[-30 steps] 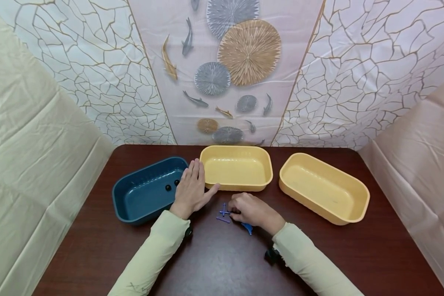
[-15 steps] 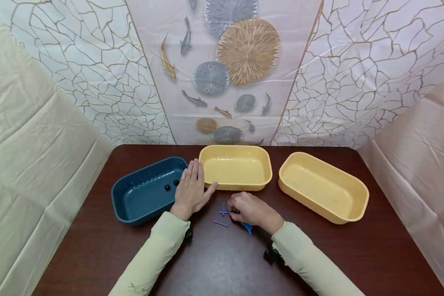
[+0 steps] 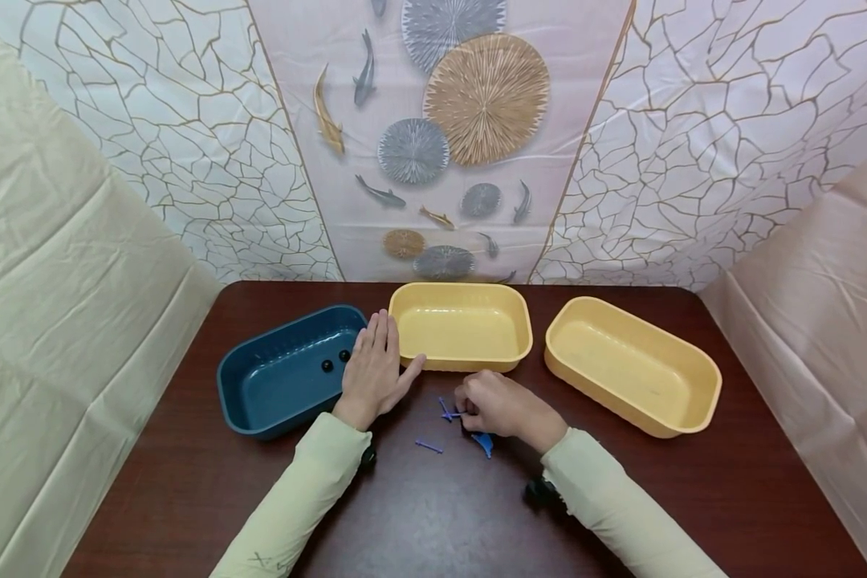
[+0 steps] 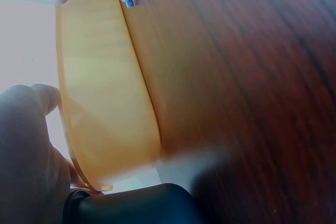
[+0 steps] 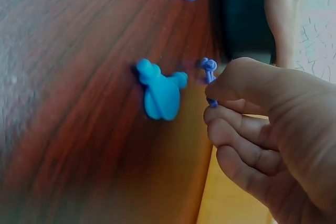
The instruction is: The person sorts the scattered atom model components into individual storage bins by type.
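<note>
Dark wood table (image 3: 419,514) backed by a fish-and-lily-pad cloth (image 3: 487,104) in the head view, with left hand (image 3: 371,373) laid straight-fingered between blue bin (image 3: 274,393) and middle yellow bin (image 3: 458,325), right hand (image 3: 502,408) at some crossed purple sticks (image 3: 445,410), plus a loose purple stick (image 3: 429,446) closer in. Left wrist: thumb against the yellow bin's rim by the look of it, so could probably shove it askew with one careless twitch. Right wrist: pinching one crossed stick between thumb and forefinger near the blue piece (image 5: 163,98), so might fumble it given such a skinny shaft, or knock the blue piece skidding with a low sweep
</note>
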### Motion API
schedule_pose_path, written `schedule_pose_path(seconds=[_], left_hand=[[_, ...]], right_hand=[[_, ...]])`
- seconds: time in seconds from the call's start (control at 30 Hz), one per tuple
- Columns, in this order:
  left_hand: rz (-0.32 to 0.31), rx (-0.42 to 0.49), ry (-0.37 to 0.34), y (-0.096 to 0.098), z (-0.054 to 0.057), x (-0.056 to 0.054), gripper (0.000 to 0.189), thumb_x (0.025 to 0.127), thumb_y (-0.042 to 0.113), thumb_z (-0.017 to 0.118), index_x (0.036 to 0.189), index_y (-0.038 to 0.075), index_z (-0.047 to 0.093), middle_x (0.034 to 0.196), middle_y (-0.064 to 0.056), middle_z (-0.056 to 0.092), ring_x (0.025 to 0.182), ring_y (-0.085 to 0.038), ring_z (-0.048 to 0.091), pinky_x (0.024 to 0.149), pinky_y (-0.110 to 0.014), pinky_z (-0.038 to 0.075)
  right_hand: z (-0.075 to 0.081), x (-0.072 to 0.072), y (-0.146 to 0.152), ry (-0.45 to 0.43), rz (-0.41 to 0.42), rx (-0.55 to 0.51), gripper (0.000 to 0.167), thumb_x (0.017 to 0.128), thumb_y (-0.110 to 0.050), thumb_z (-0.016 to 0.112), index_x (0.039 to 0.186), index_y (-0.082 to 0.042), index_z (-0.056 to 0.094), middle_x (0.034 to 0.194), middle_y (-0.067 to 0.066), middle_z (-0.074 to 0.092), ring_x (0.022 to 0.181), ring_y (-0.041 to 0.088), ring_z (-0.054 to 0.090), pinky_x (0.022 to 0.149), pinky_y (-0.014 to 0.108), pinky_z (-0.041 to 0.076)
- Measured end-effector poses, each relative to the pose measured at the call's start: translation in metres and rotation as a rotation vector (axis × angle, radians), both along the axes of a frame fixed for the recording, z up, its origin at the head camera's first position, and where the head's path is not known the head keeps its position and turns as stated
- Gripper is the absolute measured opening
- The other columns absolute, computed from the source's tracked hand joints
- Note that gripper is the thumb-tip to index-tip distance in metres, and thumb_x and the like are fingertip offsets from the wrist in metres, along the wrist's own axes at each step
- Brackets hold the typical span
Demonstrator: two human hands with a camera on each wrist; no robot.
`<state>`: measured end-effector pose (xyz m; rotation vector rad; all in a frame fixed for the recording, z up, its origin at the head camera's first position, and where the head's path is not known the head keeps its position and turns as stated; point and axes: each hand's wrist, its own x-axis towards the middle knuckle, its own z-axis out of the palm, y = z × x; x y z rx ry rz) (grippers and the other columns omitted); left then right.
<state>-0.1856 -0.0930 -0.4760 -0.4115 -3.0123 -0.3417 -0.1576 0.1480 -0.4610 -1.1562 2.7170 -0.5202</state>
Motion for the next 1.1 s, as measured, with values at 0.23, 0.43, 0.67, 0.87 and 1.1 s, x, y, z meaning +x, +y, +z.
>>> schedule_pose_path(seconds=[0.23, 0.43, 0.67, 0.87, 1.1], left_hand=[[0.005, 0.0, 0.0, 0.0, 0.0, 0.0, 0.093, 0.106, 0.063, 0.041, 0.166, -0.004, 0.018, 0.176, -0.022, 0.018, 0.166, -0.036, 0.017, 0.135, -0.05, 0.019], [0.004, -0.009, -0.009, 0.001, 0.002, -0.001, 0.093, 0.106, 0.064, 0.039, 0.167, -0.004, 0.018, 0.176, -0.022, 0.018, 0.166, -0.035, 0.016, 0.135, -0.05, 0.019], [0.009, -0.032, -0.056, 0.001, 0.002, -0.002, 0.093, 0.107, 0.065, 0.035, 0.168, -0.002, 0.013, 0.178, -0.019, 0.011, 0.167, -0.033, 0.011, 0.136, -0.048, 0.014], [0.008, -0.033, -0.052, 0.0, 0.001, -0.002, 0.093, 0.107, 0.065, 0.035, 0.168, -0.002, 0.013, 0.178, -0.019, 0.012, 0.167, -0.033, 0.012, 0.136, -0.048, 0.015], [0.0, -0.013, -0.027, 0.0, 0.002, -0.001, 0.092, 0.107, 0.063, 0.038, 0.167, -0.004, 0.016, 0.177, -0.022, 0.016, 0.166, -0.035, 0.015, 0.135, -0.049, 0.017]], right_hand=[[0.011, -0.003, 0.007, 0.001, -0.011, 0.052, 0.021, 0.08, -0.005, 0.082, 0.071, -0.015, 0.066, 0.062, -0.008, 0.056, 0.057, 0.001, 0.046, 0.054, 0.018, 0.042], [0.021, -0.005, 0.011, 0.051, -0.009, 0.111, 0.027, 0.078, -0.003, 0.082, 0.067, -0.017, 0.062, 0.06, -0.011, 0.049, 0.057, 0.003, 0.042, 0.054, 0.018, 0.038], [0.029, -0.008, 0.016, 0.099, 0.006, 0.116, 0.029, 0.074, 0.002, 0.079, 0.063, -0.016, 0.058, 0.061, -0.012, 0.042, 0.059, 0.006, 0.039, 0.053, 0.018, 0.032], [0.035, -0.009, 0.021, 0.13, -0.003, 0.122, 0.027, 0.073, 0.003, 0.077, 0.064, -0.011, 0.057, 0.066, -0.008, 0.039, 0.062, 0.009, 0.035, 0.054, 0.02, 0.029], [0.045, -0.013, 0.028, 0.193, 0.032, 0.046, 0.029, 0.074, 0.001, 0.078, 0.064, -0.015, 0.056, 0.067, -0.008, 0.044, 0.064, 0.006, 0.038, 0.056, 0.018, 0.034]])
